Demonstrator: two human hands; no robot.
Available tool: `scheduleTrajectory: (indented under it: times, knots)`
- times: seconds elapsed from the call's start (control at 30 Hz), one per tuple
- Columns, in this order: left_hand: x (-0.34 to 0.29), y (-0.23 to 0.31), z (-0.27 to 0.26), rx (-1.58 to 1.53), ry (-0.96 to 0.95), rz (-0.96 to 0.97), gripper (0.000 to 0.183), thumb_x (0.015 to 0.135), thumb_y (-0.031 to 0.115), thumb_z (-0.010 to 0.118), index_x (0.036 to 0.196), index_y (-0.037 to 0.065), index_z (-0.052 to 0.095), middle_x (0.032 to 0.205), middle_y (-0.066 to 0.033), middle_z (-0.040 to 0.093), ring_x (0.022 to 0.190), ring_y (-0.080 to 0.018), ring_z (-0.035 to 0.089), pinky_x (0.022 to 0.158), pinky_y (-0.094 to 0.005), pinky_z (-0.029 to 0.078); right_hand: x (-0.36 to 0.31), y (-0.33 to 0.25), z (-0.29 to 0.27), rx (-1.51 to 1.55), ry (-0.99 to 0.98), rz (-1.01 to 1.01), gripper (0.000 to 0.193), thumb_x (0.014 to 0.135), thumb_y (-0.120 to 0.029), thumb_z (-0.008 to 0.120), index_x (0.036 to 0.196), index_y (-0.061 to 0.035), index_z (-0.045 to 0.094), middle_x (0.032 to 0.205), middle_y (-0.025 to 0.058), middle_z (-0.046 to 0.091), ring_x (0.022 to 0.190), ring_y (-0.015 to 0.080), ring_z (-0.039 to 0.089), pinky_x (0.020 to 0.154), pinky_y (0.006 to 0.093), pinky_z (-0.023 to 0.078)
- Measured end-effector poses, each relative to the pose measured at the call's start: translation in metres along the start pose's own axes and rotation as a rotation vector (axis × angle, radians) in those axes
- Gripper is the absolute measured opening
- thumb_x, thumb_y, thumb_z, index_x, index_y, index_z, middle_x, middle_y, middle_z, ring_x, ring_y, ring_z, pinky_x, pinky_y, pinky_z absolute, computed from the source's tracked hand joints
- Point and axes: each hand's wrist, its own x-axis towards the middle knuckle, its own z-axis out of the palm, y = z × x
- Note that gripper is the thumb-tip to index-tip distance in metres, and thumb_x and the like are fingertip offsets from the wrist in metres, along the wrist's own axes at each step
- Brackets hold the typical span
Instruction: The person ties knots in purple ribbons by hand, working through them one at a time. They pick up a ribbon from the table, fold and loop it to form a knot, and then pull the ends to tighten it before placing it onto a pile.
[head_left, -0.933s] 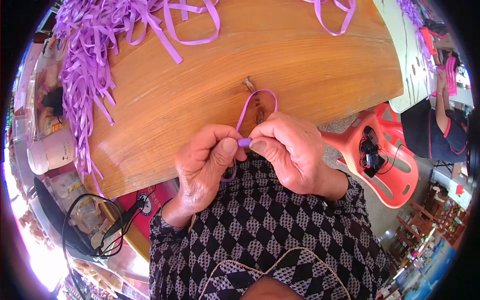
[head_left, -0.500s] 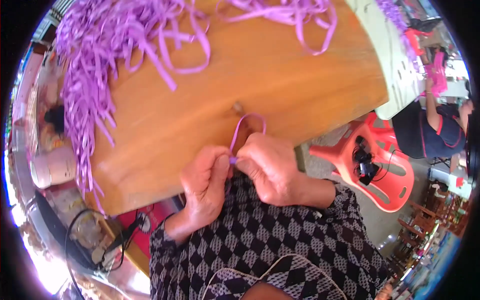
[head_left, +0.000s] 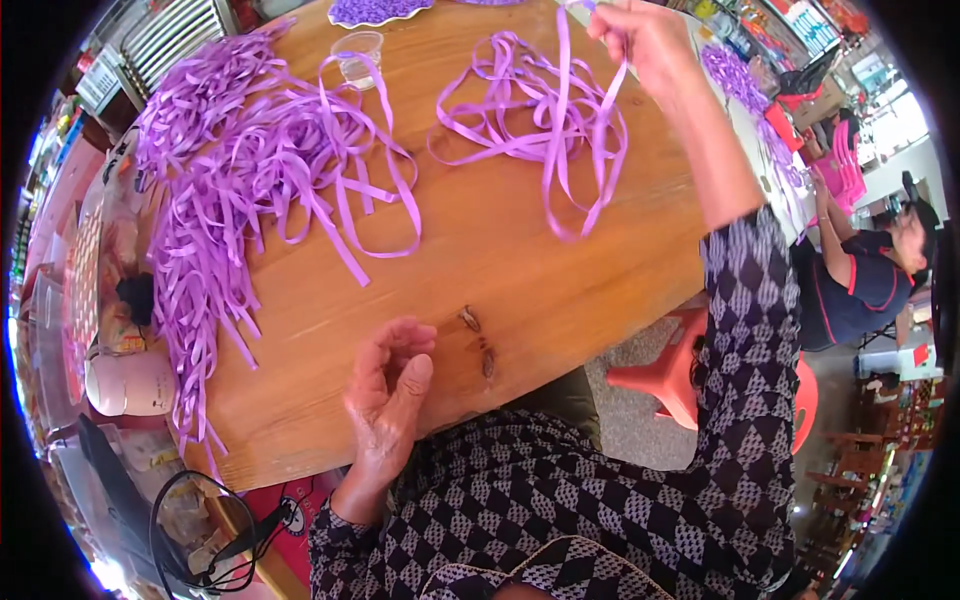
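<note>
Stretched out to the far right of the table, my right hand is closed on a purple ribbon loop at its fingertips. The ribbon hangs down from it onto a small tangled heap of purple ribbons on the wood. Near the table's front edge, my left hand is held with fingers curved and thumb apart, nothing in it. To the left lies a big pile of purple ribbons, its strands trailing over the table's left edge.
The wooden table has a clear plastic cup and a white dish of small purple pieces at the far side. A white jar stands left. Right are a red plastic stool and a seated person.
My hands were together, pinching a purple ribbon loop near my body. They have parted: the right has reached far forward and right, and the left has opened. More of the far table shows.
</note>
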Motion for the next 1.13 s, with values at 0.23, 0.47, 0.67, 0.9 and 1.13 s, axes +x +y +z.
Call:
scheduleTrajectory:
  times: [0.23,0.47,0.67,0.9,1.13]
  knots:
    - [0.007,-0.001,0.002,-0.079,0.012,0.004,0.034,0.085,0.008,0.058,0.116,-0.002,0.047,0.105,-0.0108,0.056,0.095,-0.0178,0.053,0.089,-0.0295,0.041,0.038,0.052,0.003,-1.181,0.103,-0.716,0.033,0.076,-0.027,0.066,0.1,-0.0053,0.063,0.092,0.0154,0.065,0.079,0.027,0.062,0.073,0.0375,0.049]
    - [0.002,0.002,-0.002,0.008,0.023,-0.034,0.036,0.085,0.011,0.059,0.116,-0.001,0.047,0.104,-0.0104,0.057,0.097,-0.018,0.053,0.089,-0.03,0.041,-0.078,0.061,0.047,-1.222,-0.247,-0.463,0.054,0.066,-0.034,0.072,0.11,-0.0067,0.06,0.103,0.013,0.058,0.094,0.0286,0.055,0.082,0.0364,0.043]
    - [0.003,0.002,0.002,0.057,0.002,-0.04,0.034,0.085,0.01,0.058,0.115,-0.001,0.047,0.105,-0.0104,0.057,0.098,-0.0178,0.053,0.089,-0.03,0.041,-0.056,0.113,0.001,-1.23,-0.098,-0.581,0.031,0.067,-0.015,0.069,0.096,-0.005,0.063,0.091,0.0116,0.058,0.079,0.0214,0.056,0.069,0.034,0.044]
    - [0.001,0.0,0.004,0.095,0.059,-0.013,0.034,0.085,0.01,0.057,0.115,-0.002,0.047,0.104,-0.0111,0.057,0.095,-0.0172,0.053,0.087,-0.0291,0.041,0.025,0.072,-0.151,-0.4,0.388,0.045,0.012,0.066,0.001,0.06,0.077,0.0,0.065,0.069,0.0068,0.062,0.057,0.0179,0.057,0.047,0.0307,0.045]
    - [0.004,-0.003,0.005,0.121,0.032,0.026,0.037,0.085,0.012,0.062,0.116,-0.001,0.047,0.102,-0.009,0.057,0.091,-0.014,0.052,0.082,-0.025,0.043,0.07,-0.043,-0.356,-0.321,0.589,0.191,0.024,0.072,-0.013,0.063,0.092,0.0005,0.061,0.084,0.0111,0.065,0.077,0.0272,0.064,0.066,0.0373,0.054]
